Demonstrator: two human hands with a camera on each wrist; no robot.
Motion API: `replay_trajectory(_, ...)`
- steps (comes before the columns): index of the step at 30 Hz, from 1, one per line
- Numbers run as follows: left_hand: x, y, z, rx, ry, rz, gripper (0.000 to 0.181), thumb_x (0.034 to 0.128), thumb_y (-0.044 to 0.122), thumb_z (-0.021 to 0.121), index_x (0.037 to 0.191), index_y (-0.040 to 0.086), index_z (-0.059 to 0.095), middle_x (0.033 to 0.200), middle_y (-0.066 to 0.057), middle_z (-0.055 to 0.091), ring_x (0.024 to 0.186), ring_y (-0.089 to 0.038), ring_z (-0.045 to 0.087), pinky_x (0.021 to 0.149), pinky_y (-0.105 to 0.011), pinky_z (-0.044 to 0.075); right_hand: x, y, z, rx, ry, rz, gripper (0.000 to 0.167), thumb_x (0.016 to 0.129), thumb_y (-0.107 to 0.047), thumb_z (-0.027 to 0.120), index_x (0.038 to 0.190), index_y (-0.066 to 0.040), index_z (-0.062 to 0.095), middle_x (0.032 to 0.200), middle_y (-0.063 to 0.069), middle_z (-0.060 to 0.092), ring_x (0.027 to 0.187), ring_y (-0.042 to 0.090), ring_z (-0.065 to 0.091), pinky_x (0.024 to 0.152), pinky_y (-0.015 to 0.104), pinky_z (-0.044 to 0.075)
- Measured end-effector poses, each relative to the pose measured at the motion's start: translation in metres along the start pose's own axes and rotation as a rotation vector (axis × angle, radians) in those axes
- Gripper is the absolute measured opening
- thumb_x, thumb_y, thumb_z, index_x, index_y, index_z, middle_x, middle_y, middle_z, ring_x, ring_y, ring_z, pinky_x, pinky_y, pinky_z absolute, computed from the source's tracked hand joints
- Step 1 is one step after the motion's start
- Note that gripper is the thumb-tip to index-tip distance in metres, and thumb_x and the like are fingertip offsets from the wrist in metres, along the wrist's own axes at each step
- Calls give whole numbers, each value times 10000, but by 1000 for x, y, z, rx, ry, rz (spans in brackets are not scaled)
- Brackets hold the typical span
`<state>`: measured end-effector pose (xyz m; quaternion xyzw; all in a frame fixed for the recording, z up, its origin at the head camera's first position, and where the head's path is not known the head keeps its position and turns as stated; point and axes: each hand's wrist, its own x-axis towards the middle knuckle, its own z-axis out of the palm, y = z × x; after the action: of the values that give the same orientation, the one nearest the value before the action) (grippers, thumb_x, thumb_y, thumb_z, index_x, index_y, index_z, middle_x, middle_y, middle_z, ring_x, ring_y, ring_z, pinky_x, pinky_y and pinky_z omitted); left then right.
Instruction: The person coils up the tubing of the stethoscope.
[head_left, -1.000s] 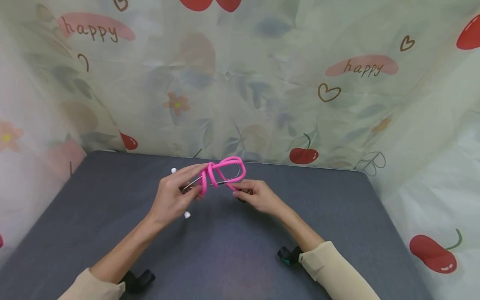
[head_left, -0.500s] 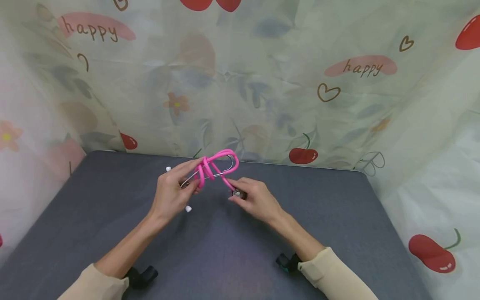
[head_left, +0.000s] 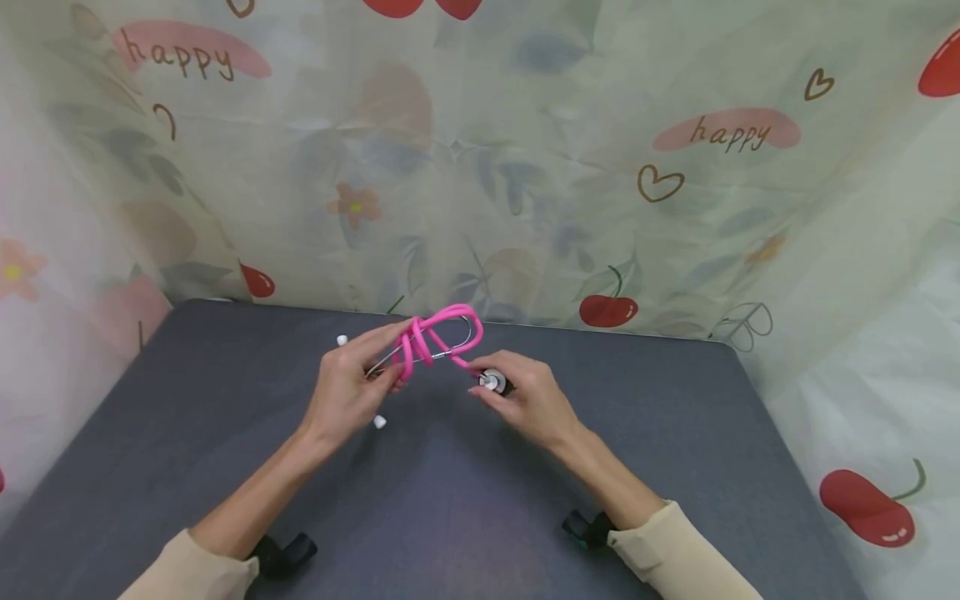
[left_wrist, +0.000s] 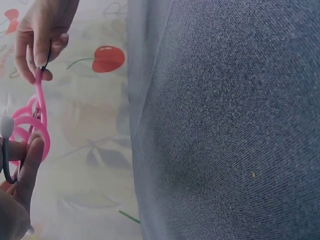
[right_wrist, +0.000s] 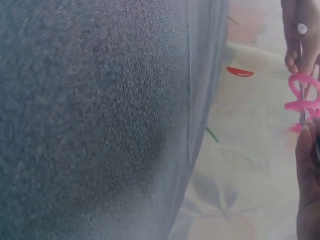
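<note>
A stethoscope is held up over the table between both hands; its pink tubing (head_left: 418, 335) is looped and wound around the metal ear tubes. My left hand (head_left: 337, 387) grips the wound bundle at the ear-tube end. White ear tips (head_left: 380, 422) stick out on either side of that hand. With thumb and fingers, my right hand (head_left: 531, 402) pinches the round chest piece (head_left: 492, 381), whose silver face shows. A short stretch of pink tubing (left_wrist: 41, 97) runs between the hands in the left wrist view. The right wrist view shows only part of the loops (right_wrist: 300, 105) at its edge.
A dark grey table (head_left: 465, 517) lies beneath the hands. Behind it hangs a pale curtain (head_left: 480, 208) printed with cherries, hearts and lettering, and it also closes off both sides. Black wrist cameras (head_left: 283, 556) sit below both forearms.
My right hand has turned the chest piece, bringing its silver face into view, and has shifted slightly right. The bundle in my left hand dipped left, then came back a little.
</note>
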<state>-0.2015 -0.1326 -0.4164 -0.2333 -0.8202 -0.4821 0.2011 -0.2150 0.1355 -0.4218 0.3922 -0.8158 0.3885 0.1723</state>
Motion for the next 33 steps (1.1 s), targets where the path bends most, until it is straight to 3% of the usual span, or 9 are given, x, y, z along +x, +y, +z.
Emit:
replay_trajectory(5, 0, 0, 1, 8, 1, 4, 614, 865, -78, 709, 1400, 198, 591, 1289, -32, 624, 645, -23, 673, 511, -226, 537, 1, -4, -2, 21, 81, 83, 269, 812, -50, 820, 1064, -106, 746, 974, -12, 687, 736, 79, 597, 623, 229, 527)
replay_trajectory(9, 0, 0, 2, 7, 1, 5, 607, 868, -70, 711, 1401, 193, 591, 1287, -35, 622, 643, -23, 671, 510, -226, 537, 0, -7, -4, 35, 100, 126, 248, 821, -104, 824, 1052, -100, 734, 971, -6, 695, 754, 87, 606, 641, 235, 536)
replay_trajectory(15, -3, -2, 1, 14, -7, 1, 609, 864, -56, 723, 1398, 205, 594, 1263, -25, 630, 630, -31, 665, 501, -230, 529, 1, -8, -15, 167, -32, 81, 252, 852, -85, 790, 1097, -63, 737, 1047, 44, 706, 835, 126, 648, 722, 273, 571)
replay_trajectory(20, -5, -2, 1, -18, -47, -4, 634, 856, -41, 740, 1412, 217, 580, 1260, -25, 633, 641, -52, 678, 530, -235, 547, 1, -6, -28, 149, -133, 68, 303, 883, -37, 743, 1182, -78, 715, 1113, 28, 707, 888, 115, 658, 771, 280, 564)
replay_trajectory(25, -5, 0, 0, -56, -69, 8, 643, 857, -61, 728, 1416, 219, 576, 1266, -27, 631, 648, -62, 687, 529, -237, 549, 1, -7, -34, 129, -65, 78, 315, 854, -37, 775, 1163, -85, 733, 1119, 29, 713, 863, 122, 675, 743, 281, 576)
replay_trajectory(29, -5, 2, -1, -34, -72, 53, 605, 871, -75, 705, 1402, 193, 590, 1266, -29, 636, 638, -59, 657, 500, -219, 516, 2, -8, -35, 121, 5, 47, 289, 849, -35, 779, 1133, -80, 750, 1166, 33, 697, 873, 126, 665, 736, 260, 571)
replay_trajectory(33, -6, 2, 3, -7, -84, 78, 587, 875, -60, 708, 1393, 194, 600, 1266, -16, 639, 627, -47, 619, 483, -213, 483, 2, -6, -38, 154, -8, 8, 344, 860, 1, 753, 1199, -41, 714, 1190, 69, 697, 925, 138, 684, 780, 266, 564)
